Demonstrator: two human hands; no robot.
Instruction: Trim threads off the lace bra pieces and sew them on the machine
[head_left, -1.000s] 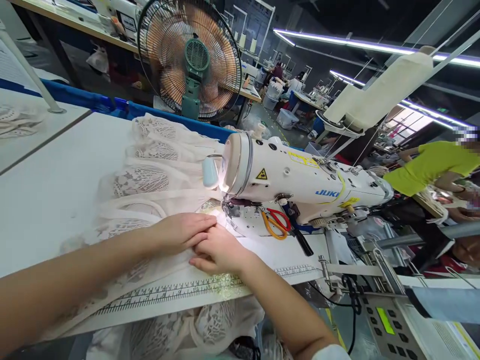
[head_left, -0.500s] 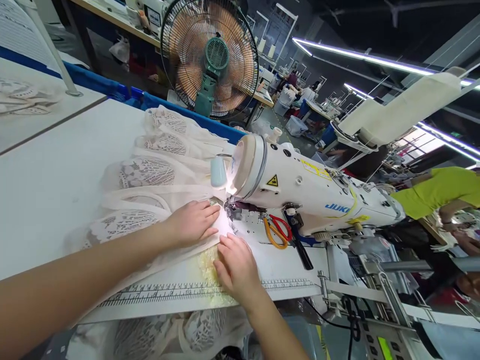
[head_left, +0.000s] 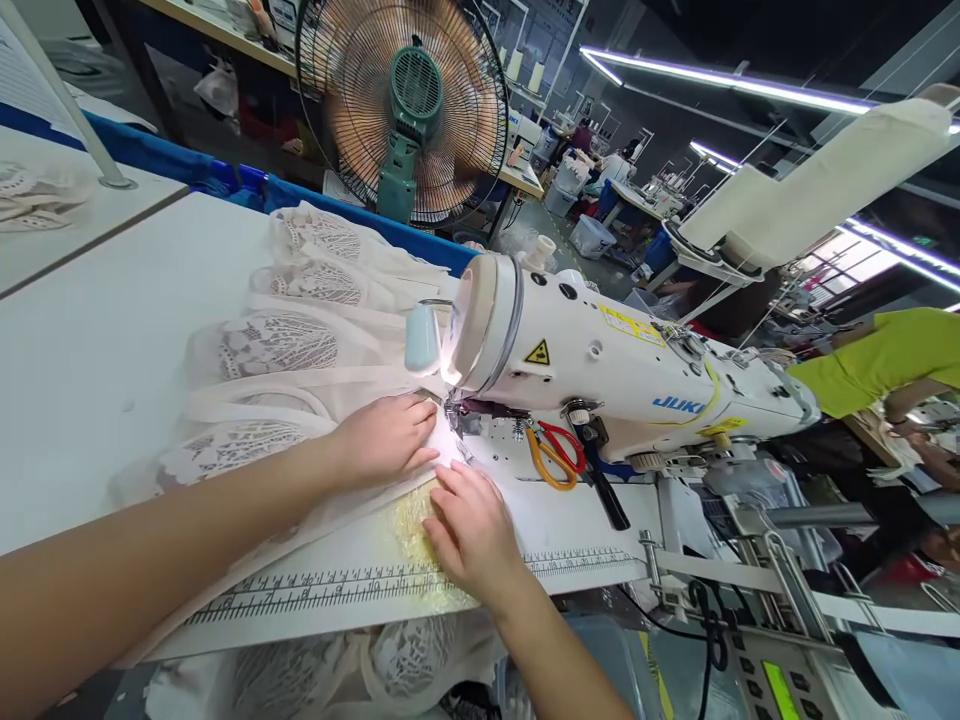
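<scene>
My left hand (head_left: 382, 438) lies flat, fingers together and stretched out, on cream lace fabric (head_left: 292, 350) just left of the needle of a white JUKI sewing machine (head_left: 600, 370). My right hand (head_left: 469, 530) rests palm down on the fabric's yellowish lace edge (head_left: 409, 520), in front of the needle, fingers extended toward the presser foot (head_left: 459, 420). The fabric spreads leftward across the white table (head_left: 97, 360) and hangs off the near edge. A printed ruler strip (head_left: 315, 585) runs along the table front.
Orange-and-red scissors (head_left: 553, 455) lie on the machine bed beside a dark-handled tool (head_left: 607, 495). A green standing fan (head_left: 405, 110) stands behind the table. A control panel (head_left: 772, 680) sits at lower right. A person in a yellow-green shirt (head_left: 877, 360) works at the right.
My right hand slid from under my left hand's fingers to a flat position nearer the table edge a second ago; since half a second ago both hands have barely moved. The camera shifted slightly.
</scene>
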